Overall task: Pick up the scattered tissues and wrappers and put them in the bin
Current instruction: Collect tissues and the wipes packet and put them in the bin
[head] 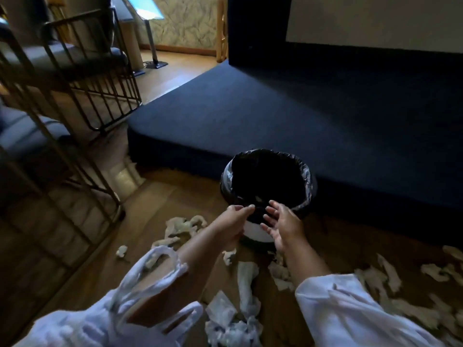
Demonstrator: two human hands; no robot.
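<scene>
A round bin with a black liner stands on the wooden floor against a dark blue platform. A scrap of white shows inside it. My left hand reaches to the bin's near rim, fingertips bunched at the liner, and I see nothing in it. My right hand hovers beside it over the same rim, fingers spread and empty. Crumpled tissues lie around the bin: a pile to the left, strips in front, more to the right. Crinkled wrappers lie near my sleeves.
The low dark blue platform runs behind and to the right of the bin. Metal-framed chairs stand along the left side. A small tissue scrap lies near the chair legs. A sign stand is at the far back.
</scene>
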